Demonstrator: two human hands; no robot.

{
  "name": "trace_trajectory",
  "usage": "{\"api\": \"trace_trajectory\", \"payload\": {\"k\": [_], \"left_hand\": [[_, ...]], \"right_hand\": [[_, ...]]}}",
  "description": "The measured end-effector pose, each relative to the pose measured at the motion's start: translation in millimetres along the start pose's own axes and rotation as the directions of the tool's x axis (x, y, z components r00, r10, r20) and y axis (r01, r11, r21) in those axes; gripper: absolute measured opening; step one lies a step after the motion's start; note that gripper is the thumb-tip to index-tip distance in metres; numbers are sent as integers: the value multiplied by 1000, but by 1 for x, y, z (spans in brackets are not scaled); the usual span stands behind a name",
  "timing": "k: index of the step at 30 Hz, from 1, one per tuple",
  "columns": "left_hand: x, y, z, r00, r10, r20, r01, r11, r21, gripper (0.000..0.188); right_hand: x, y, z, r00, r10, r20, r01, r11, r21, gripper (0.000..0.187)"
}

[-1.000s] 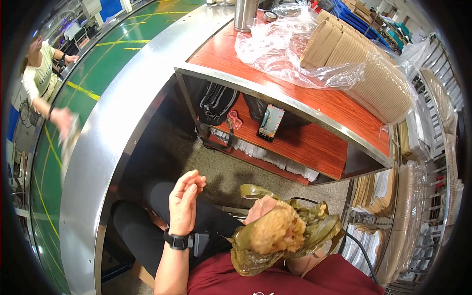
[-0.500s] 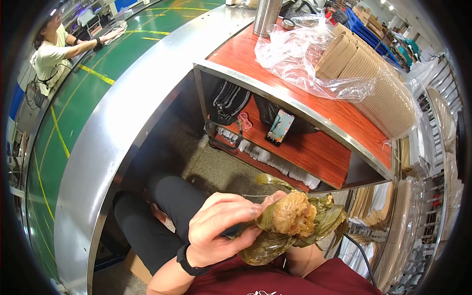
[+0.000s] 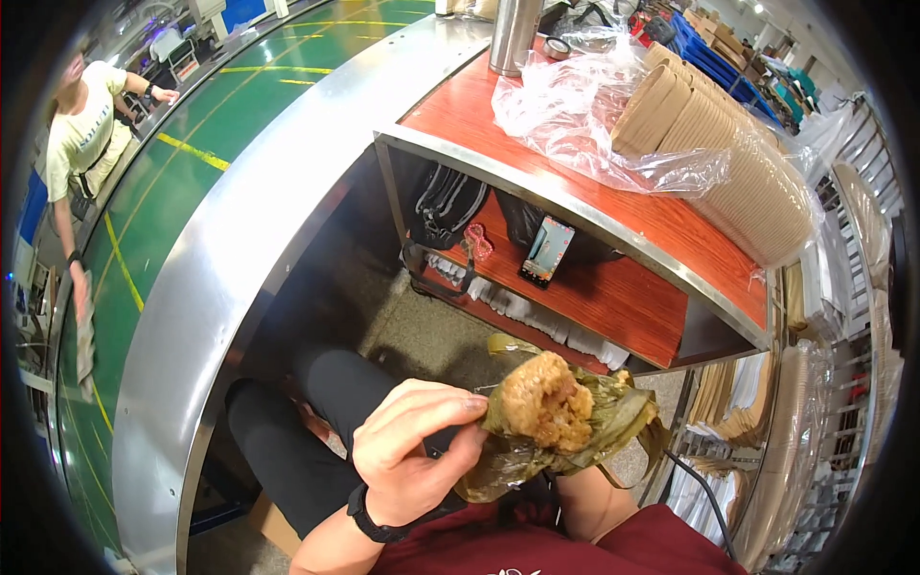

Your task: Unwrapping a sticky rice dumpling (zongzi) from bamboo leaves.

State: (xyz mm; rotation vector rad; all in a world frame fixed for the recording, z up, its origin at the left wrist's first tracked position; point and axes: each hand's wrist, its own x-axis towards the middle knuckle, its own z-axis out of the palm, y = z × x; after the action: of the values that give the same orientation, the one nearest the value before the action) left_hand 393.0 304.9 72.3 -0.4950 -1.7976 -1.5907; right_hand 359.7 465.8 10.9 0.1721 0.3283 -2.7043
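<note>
A rice dumpling [image 3: 544, 407], with a hollow bitten or torn into its sticky brown rice, sits partly unwrapped in green leaves [image 3: 613, 422]. My left hand [image 3: 412, 446], with a black band on its wrist, pinches the wrapping at the dumpling's left side between thumb and fingers. My right forearm [image 3: 589, 503] rises to the underside of the bundle. That hand is behind the leaves, holding the dumpling from below, its fingers hidden now. A loose leaf strip sticks out beyond the dumpling.
Ahead, a red-topped bench [image 3: 460, 105] carries stacked brown paper trays [image 3: 719, 163], clear plastic film [image 3: 565, 105] and a steel flask [image 3: 515, 38]. A lit phone [image 3: 548, 251] lies on its shelf. A metal counter [image 3: 220, 220] curves along the left, with another person [image 3: 86, 134] beyond.
The dumpling and my left hand have shifted slightly left, and the dumpling has tilted, showing more of its hollow. The other person has turned and lowered one arm.
</note>
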Motion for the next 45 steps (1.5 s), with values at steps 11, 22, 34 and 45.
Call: {"api": "trace_trajectory", "payload": {"k": [11, 22, 34, 45], "left_hand": [[0, 0, 0, 985, -159, -69, 156, 987, -48, 26], [-3, -7, -6, 986, -162, -47, 161, 987, -22, 28], [-11, -8, -2, 876, -472, 94, 451, 738, -502, 25], [-6, -13, -8, 970, -233, 75, 245, 905, -347, 20]], "right_hand": [[12, 3, 8, 987, 62, 147, -47, 993, -106, 25], [2, -7, 2, 959, 97, 268, -40, 977, -210, 26], [-10, -15, -3, 951, 191, 242, -107, 941, -322, 33], [4, -14, 24, 869, 210, 448, -33, 928, -371, 16]]}}
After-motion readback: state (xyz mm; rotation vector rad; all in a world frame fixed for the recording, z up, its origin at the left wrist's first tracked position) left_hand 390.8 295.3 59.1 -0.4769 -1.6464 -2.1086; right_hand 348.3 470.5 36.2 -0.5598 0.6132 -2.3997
